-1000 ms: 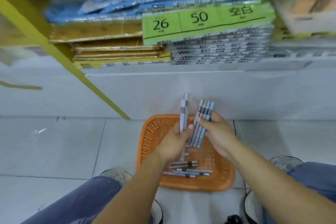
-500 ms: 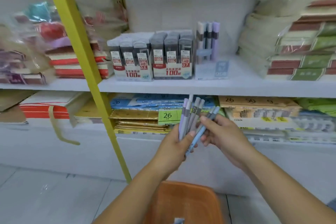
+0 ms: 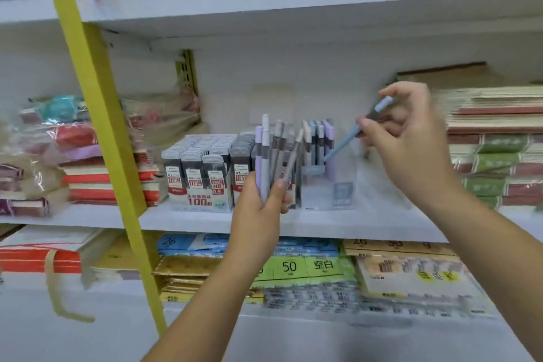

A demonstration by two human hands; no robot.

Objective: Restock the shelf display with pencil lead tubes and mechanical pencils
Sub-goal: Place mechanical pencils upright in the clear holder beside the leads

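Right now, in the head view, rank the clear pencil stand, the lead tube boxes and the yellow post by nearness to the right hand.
1. Clear pencil stand, just below and left of the right hand.
2. Lead tube boxes, farther left on the same shelf.
3. Yellow post, far left.

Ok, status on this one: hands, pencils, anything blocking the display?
Left hand grips pencil bunch. Right hand pinches one blue pencil, tip angled down toward holder. Nothing between tip and holder.
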